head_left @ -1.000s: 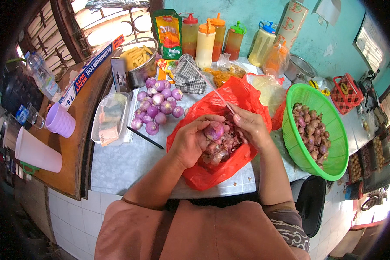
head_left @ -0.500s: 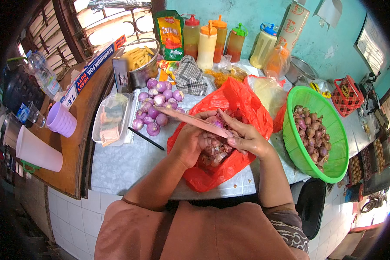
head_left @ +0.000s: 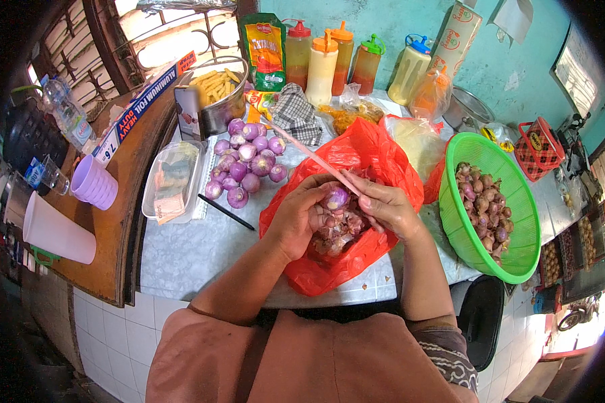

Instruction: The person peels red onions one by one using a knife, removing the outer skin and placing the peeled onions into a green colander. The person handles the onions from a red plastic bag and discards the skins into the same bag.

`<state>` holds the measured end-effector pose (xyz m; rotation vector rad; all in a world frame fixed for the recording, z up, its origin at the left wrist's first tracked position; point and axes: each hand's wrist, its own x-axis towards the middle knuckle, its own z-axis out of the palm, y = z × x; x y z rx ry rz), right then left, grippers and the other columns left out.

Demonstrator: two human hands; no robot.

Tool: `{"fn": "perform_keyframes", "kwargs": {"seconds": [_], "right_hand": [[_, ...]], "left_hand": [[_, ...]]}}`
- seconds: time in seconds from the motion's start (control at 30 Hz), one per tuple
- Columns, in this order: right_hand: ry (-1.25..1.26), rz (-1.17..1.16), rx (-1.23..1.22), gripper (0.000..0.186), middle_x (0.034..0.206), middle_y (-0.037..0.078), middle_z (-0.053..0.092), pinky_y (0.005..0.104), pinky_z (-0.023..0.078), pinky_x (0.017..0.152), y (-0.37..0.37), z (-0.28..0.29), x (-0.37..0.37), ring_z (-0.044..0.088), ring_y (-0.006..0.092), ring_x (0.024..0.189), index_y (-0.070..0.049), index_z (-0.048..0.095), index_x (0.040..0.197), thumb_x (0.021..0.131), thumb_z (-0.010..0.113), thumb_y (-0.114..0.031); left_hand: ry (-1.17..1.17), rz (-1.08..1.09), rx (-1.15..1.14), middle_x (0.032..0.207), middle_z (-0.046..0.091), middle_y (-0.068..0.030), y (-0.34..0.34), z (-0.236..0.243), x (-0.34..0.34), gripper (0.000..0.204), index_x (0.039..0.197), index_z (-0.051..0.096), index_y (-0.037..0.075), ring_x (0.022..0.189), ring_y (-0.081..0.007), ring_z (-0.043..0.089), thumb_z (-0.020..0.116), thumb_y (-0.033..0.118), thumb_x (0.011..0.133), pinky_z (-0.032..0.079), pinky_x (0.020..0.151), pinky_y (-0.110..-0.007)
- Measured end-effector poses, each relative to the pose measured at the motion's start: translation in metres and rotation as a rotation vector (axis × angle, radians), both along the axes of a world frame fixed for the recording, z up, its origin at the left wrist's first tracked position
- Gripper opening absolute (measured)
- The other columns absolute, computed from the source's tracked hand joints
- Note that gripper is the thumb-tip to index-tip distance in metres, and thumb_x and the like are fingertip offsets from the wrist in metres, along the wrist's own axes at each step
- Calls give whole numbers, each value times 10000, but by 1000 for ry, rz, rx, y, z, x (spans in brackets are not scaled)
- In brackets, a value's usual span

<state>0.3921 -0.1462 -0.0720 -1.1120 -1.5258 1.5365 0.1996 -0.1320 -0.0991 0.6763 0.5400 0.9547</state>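
My left hand (head_left: 294, 220) holds a small purple onion (head_left: 335, 198) over an open red plastic bag (head_left: 366, 144) that has a heap of onion skins (head_left: 336, 235) in it. My right hand (head_left: 384, 208) grips a long thin knife (head_left: 309, 153) right beside the onion, with the pale blade slanting up and to the left. A pile of peeled purple onions (head_left: 245, 161) lies on the table left of the bag. On the right stands a green basket (head_left: 521, 208) holding several unpeeled brownish onions (head_left: 482, 201).
A clear plastic container (head_left: 171, 178) and a black pen (head_left: 225, 211) lie left of the bag. Sauce bottles (head_left: 323, 60), a metal pot of fries (head_left: 218, 91) and a checked cloth (head_left: 292, 111) line the back. Stacked purple cups (head_left: 94, 183) sit on the wooden counter at left.
My right hand has swung the knife so its blade now slants up to the left beside the onion. My left hand has kept the onion over the bag.
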Motion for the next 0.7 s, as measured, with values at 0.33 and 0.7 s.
{"fn": "perform_keyframes", "kwargs": {"seconds": [0.33, 0.7], "right_hand": [[1, -160, 72, 468, 1203, 65, 517, 246, 349, 915, 7, -4, -2, 471, 112, 1058, -17, 407, 1292, 868, 552, -155], [-112, 194, 110, 655, 1002, 28, 540, 191, 399, 542, -3, 2, 5, 442, 51, 585, -95, 223, 1395, 842, 565, -166]], "left_hand": [[-88, -10, 79, 1023, 594, -128, 0, 0, -4, 284, 1073, 498, 42, 914, -179, 585, 481, 154, 813, 480, 675, -261], [-46, 158, 55, 927, 573, -47, 0, -6, 3, 256, 1055, 506, 39, 850, -139, 575, 511, 209, 863, 483, 718, -262]]}}
